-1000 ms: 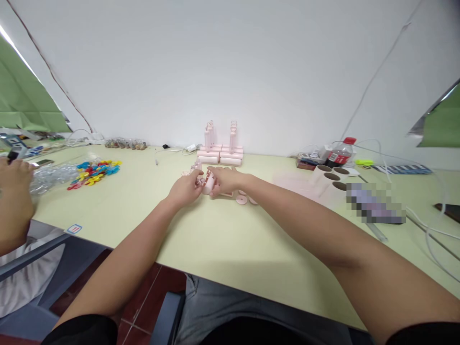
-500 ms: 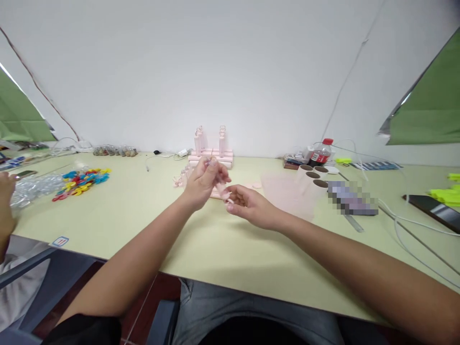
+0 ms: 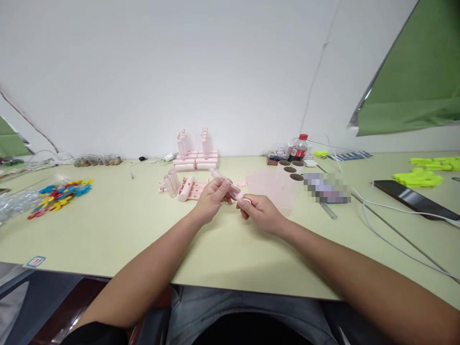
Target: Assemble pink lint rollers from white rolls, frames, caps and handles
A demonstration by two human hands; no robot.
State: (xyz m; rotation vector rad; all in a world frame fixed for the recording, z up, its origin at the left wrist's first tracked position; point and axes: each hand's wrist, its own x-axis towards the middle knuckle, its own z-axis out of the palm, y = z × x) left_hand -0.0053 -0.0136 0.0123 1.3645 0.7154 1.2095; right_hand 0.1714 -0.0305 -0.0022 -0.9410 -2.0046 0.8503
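Over the middle of the table, my left hand [image 3: 212,200] is wrapped round a clear tube with a pink end [image 3: 233,189], held at a slant. The fingers of my right hand [image 3: 261,212] pinch the tube's lower, pink end. Just behind my left hand lies a flat pink part with holes [image 3: 196,190]. To its left, several small clear pink tubes [image 3: 171,183] stand upright. Farther back, more clear pink tubes [image 3: 206,144] with loops on top stand by a stack of pink rounded bars [image 3: 185,165].
A translucent pink sheet [image 3: 271,187] lies right of my hands. Beyond are several brown-rimmed cylinders [image 3: 296,177], a cola bottle [image 3: 299,149], a ruler [image 3: 328,211], a black phone [image 3: 419,199] and white cables [image 3: 363,215]. Colourful plastic pieces [image 3: 64,194] lie at left.
The view has turned to the right, and another person's hand at the left edge is gone from view. My right hand's fingers have closed on the tube's pink end.
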